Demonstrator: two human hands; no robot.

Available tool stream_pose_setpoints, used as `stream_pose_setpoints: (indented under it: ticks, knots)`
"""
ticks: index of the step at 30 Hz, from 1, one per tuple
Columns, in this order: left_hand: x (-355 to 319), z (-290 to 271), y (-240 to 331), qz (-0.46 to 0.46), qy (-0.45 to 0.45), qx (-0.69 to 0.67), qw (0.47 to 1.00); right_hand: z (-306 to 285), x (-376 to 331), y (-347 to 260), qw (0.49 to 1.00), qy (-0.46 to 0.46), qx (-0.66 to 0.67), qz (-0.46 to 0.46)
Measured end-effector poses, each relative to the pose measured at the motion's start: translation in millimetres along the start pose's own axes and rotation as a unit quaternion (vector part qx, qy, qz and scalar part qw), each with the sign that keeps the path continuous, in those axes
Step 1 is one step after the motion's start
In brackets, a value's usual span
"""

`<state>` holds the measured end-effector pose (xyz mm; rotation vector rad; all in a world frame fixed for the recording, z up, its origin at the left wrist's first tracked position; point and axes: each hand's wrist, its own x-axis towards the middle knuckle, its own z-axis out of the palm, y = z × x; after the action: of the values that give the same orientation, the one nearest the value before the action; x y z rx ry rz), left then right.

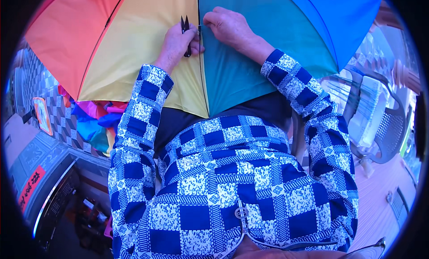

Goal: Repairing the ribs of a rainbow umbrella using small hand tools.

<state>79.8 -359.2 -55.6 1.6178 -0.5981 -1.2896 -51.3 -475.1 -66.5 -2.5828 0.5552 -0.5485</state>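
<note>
A multi-coloured umbrella (147, 48) is spread over my lap, with red, yellow, green and blue panels. A dark thin rib (199, 66) runs along the seam between its yellow and green panels. My left hand (173, 45) is closed around small black thread snips (186, 25), blades pointing away from me, and its fingertips reach the rib. Just right of the rib, my right hand (232, 30) is closed in a pinch. A thin pale line shows by its fingertips at the rib; whether it is thread or a needle I cannot tell.
A bundle of bright coloured fabric (96, 122) lies on the left, over patterned floor tiles (62, 125). On the right stands a grey plastic chair (391, 133) with a whitish package (371, 102) on it. An orange-rimmed object (42, 116) is at the far left.
</note>
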Motion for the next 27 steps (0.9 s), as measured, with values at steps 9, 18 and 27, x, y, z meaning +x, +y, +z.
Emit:
stream_pose_setpoints:
  ticks: [9,18,27]
  knots:
    - [0.0,-0.7,6.3,-0.001,0.019,0.005,1.000,2.4,4.2,0.8,0.999,-0.019,-0.036,-0.034]
    - [6.4,-4.0,3.8,-0.023,0.026,-0.038,0.999,10.6,1.2,-3.4,0.999,0.019,0.025,-0.016]
    - [6.6,-3.3,-0.6,-0.008,0.047,-0.008,0.999,18.7,-2.4,-18.5,0.967,0.025,0.208,0.146]
